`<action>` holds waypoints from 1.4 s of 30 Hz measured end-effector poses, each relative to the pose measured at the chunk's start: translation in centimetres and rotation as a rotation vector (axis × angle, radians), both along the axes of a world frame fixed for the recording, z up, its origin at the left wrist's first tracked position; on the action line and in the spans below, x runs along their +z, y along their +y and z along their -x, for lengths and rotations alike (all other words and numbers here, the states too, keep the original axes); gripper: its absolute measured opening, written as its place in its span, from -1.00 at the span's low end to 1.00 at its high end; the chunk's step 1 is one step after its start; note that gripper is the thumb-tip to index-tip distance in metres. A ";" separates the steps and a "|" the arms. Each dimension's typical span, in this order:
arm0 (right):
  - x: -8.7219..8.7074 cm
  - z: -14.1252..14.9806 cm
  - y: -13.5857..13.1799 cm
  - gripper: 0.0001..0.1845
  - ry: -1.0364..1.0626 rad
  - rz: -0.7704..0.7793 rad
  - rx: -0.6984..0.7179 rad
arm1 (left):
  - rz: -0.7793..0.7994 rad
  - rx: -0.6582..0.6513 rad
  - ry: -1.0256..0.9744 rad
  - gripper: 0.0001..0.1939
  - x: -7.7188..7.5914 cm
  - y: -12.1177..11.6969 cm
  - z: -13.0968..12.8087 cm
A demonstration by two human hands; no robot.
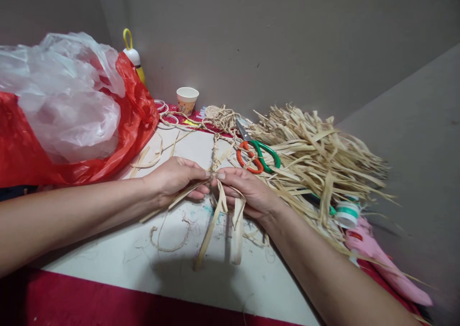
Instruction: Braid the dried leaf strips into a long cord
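Pale, dry plaited cord [214,159] runs away over the white board [179,287]; left hand [179,177] and right hand [247,189] pinch its near end, seemingly fingertip to thumb. Light, bendable, splittable: grip at the last crossing.

Cannot make out any readable words, labels, brands, numbers or signs on anything in view.

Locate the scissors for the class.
In the head view, the scissors lie just beyond the right hand, right of the braided strand and against the left edge of the pile of dried strips.
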State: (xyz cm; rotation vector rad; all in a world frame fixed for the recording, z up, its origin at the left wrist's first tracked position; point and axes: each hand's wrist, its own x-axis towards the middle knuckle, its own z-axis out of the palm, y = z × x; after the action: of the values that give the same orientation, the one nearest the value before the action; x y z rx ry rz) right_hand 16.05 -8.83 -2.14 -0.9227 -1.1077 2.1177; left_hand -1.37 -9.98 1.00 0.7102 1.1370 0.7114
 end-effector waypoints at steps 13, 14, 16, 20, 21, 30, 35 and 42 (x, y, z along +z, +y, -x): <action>0.0 0.0 -0.1 -0.77 0.032 0.000 0.012 | -0.034 0.031 -0.020 -0.88 -0.1 -0.1 -0.1; -0.1 0.0 -0.1 -0.77 0.029 -0.002 0.011 | -0.038 0.039 -0.017 -0.88 0.0 -0.2 -0.2; -0.1 0.0 -0.1 -0.77 0.021 -0.004 0.009 | -0.062 0.051 -0.013 -0.89 0.1 -0.2 -0.2; -0.1 -0.1 0.0 -0.78 0.002 -0.005 -0.004 | -0.099 0.054 -0.009 -0.88 0.0 -0.2 -0.1; 0.0 -0.1 0.0 -0.77 -0.001 -0.005 -0.005 | -0.104 0.050 -0.010 -0.87 -0.1 -0.2 -0.1; 0.0 0.0 -0.2 -0.77 0.012 0.001 0.003 | -0.040 -0.049 -0.025 -0.87 -0.3 0.3 -0.1; -0.1 0.0 -0.1 -0.77 0.015 0.010 -0.005 | -0.001 -0.056 -0.064 -0.88 0.0 0.3 0.0; 0.0 0.0 -0.2 -0.78 0.000 0.012 0.000 | 0.014 -0.171 -0.015 -0.95 -0.1 1.1 0.5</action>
State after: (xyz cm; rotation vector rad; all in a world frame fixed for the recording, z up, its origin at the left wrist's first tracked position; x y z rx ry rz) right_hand 16.02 -8.98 -2.17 -0.9283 -1.0964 2.1261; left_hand -1.89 -8.92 0.86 0.7789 1.0530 0.5629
